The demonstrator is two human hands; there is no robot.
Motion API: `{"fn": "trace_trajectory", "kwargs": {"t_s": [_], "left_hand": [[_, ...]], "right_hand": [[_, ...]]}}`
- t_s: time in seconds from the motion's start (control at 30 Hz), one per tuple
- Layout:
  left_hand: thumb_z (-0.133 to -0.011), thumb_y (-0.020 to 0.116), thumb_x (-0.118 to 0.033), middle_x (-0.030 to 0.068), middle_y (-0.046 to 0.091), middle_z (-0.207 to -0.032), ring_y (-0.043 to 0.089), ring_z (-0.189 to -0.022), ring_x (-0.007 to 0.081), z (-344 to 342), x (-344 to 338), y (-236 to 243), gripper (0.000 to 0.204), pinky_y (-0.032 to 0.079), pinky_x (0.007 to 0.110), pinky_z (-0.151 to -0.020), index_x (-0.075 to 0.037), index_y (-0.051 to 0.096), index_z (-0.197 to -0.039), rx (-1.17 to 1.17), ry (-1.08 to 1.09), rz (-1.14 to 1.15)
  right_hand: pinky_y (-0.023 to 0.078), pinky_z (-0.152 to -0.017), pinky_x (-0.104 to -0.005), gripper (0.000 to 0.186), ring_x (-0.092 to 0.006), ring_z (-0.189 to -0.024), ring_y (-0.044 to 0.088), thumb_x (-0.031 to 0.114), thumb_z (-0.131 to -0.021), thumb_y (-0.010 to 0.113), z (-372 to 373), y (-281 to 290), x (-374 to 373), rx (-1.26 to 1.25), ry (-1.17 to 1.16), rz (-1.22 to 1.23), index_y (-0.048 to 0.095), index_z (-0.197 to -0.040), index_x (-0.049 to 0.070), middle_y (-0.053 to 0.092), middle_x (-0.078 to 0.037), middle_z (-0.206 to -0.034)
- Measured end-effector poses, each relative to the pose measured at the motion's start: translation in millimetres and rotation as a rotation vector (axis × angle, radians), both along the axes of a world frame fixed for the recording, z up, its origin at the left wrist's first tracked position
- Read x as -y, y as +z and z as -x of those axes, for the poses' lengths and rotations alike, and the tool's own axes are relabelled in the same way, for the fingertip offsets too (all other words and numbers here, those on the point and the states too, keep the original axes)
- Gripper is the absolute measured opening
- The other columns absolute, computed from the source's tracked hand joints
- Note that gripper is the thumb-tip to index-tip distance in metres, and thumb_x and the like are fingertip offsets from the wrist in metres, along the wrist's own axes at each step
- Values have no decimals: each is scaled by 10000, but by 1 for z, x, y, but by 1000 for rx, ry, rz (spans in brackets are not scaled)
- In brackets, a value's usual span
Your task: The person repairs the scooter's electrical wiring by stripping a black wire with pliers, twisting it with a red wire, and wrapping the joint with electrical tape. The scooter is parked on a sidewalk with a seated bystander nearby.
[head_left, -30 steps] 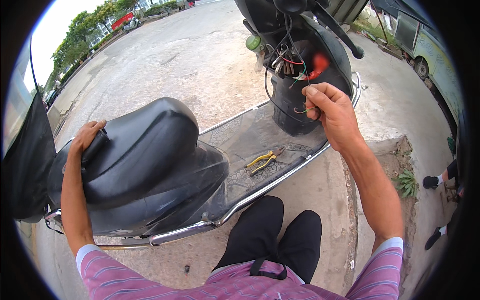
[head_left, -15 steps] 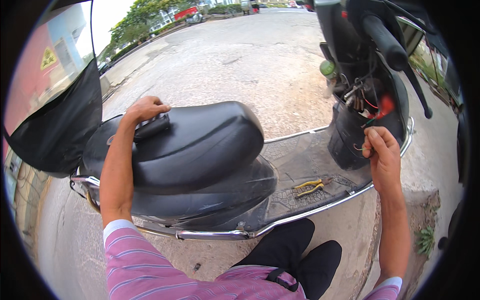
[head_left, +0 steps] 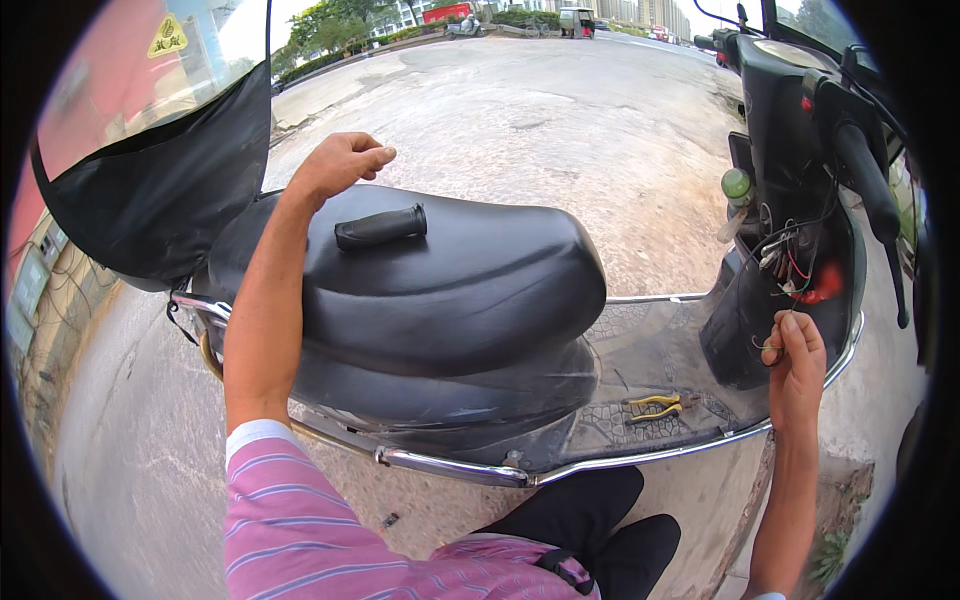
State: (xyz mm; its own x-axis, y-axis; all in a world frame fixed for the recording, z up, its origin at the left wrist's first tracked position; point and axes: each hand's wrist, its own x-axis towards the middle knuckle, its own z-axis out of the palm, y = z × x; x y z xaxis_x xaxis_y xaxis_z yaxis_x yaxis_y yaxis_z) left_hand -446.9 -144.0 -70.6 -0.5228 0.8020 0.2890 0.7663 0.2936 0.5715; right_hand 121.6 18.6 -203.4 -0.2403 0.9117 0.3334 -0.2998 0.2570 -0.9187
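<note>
My left hand [head_left: 340, 162] has lifted off the black grip [head_left: 381, 227], now lying loose on the seat [head_left: 470, 270] at centre frame, fingers half open and empty, while my right hand [head_left: 795, 350] keeps pinching the wires [head_left: 790, 262] at right.

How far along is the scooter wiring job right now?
Done: front panel open, loose coloured wires exposed. In hand: right hand pinches a thin wire; left hand hovers beside the black rubber handlebar grip on the black seat. Left: yellow-handled pliers lie unused.
</note>
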Motion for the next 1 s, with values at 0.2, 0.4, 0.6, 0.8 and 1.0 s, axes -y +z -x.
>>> {"fn": "trace_trajectory", "kwargs": {"t_s": [0.2,0.4,0.6,0.8,1.0], "left_hand": [[-895,687,-384,156,732,-1009,690,-945,254,-3,70,11,475,514,355,-887,26,707,-1134,-195,154,6],[-836,717,-233,197,687,-1132,666,-1084,318,-24,123,-40,381,504,376,-961,8,698,-1131,-429,278,-33],[-872,721,-128,157,706,-1135,669,-1071,237,-7,115,-42,363,494,326,-973,29,663,-1195,-314,275,-351],[-802,738,-15,93,637,-1179,630,-1134,193,-146,13,-6,446,465,334,-1049,12,602,-1225,104,-574,-503],[-762,877,-155,111,567,-1196,625,-1134,226,-303,-106,-19,535,499,358,-1008,19,622,-1199,-21,-1273,-273]], "right_hand": [[400,-627,-195,195,-49,-663,490,218,-999,635,1,-1,-1,-2,-1,-6,648,-1039,27,554,23,-788],[393,-631,-199,194,-51,-667,482,221,-998,637,-2,-4,-5,-3,13,1,645,-1032,30,546,25,-778],[421,-641,-222,198,-66,-682,512,206,-963,673,-2,-7,-6,44,-42,11,670,-995,11,582,12,-781],[465,-683,-229,238,-62,-728,562,247,-915,741,-6,3,2,78,-89,38,686,-981,25,638,2,-821],[476,-699,-237,273,-58,-766,581,220,-907,748,-9,21,17,126,-120,-15,695,-1053,-5,668,-9,-864]]}}
